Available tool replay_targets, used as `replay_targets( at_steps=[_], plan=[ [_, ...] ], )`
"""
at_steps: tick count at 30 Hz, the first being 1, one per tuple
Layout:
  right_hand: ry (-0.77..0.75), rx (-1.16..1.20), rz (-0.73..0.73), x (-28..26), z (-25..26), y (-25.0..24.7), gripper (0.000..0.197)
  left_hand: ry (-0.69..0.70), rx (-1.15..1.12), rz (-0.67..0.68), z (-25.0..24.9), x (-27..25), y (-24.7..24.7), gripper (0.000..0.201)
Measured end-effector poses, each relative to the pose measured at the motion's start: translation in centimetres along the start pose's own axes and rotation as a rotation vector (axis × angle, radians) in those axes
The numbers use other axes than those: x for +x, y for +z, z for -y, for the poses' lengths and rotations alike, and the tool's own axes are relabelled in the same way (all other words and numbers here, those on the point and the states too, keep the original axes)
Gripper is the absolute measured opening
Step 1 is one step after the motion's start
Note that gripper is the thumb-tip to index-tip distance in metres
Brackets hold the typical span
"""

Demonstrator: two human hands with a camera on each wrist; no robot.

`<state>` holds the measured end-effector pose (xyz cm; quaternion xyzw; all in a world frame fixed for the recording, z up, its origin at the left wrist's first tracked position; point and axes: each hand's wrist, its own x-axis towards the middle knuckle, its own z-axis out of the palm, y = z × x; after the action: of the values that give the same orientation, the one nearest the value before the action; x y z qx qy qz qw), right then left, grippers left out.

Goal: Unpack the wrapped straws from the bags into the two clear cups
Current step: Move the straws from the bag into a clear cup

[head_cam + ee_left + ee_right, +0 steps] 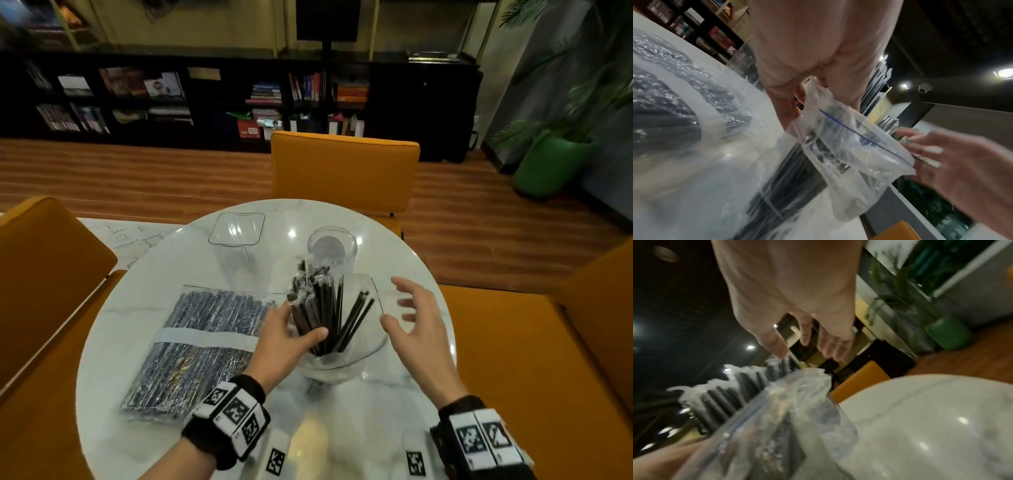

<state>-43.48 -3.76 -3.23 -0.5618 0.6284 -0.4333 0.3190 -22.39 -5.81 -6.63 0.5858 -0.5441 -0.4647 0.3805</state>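
Note:
My left hand (303,320) grips a bundle of black wrapped straws (325,308) that fans out of an open clear zip bag (373,342) held up off the white marble table (342,428). In the left wrist view the bag's plastic (849,146) runs between the left hand's fingers (813,84). My right hand (390,301) hovers open just right of the bag, touching nothing. A second, full bag of straws (202,339) lies flat at the left. A square clear cup (236,229) and a round clear cup (332,245) stand empty behind.
Orange chairs surround the table: one behind it (346,168), one at the left (44,267), one at the right (548,342). A green plant pot (544,164) stands on the wooden floor at the far right. A dark bookshelf (171,99) lines the back wall.

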Motion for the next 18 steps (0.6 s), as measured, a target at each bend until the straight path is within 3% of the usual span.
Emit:
replay_targets(
  at_steps=[2,4,7,9,11,14,18],
  plan=[
    [-0.053,0.129,0.074,-0.5,0.9,0.7,0.063,-0.019,0.02,0.03,0.3,-0.2,0.1,0.04],
    [0.039,0.192,0.194,-0.4,0.9,2.3,0.084,-0.042,-0.026,0.072,0.2,-0.4,0.1,0.032],
    [0.224,0.34,0.092,0.9,-0.9,4.9,0.1,-0.102,-0.065,0.097,0.5,-0.8,-0.3,0.034],
    [0.326,0.544,0.081,1.2,-1.9,6.2,0.09,-0.139,-0.076,0.068,1.3,-1.3,-0.8,0.037],
    [0.341,0.632,0.2,1.1,-2.4,7.1,0.074,-0.156,-0.107,0.034,1.9,-1.7,-1.1,0.039],
    [0.206,0.44,0.368,0.4,-1.9,7.4,0.05,-0.135,-0.139,0.035,1.7,-1.8,-0.9,0.039],
    [0.085,0.301,0.283,0.7,-0.7,6.6,0.036,-0.079,-0.137,0.061,0.1,-1.6,-1.4,0.042]
  ],
)
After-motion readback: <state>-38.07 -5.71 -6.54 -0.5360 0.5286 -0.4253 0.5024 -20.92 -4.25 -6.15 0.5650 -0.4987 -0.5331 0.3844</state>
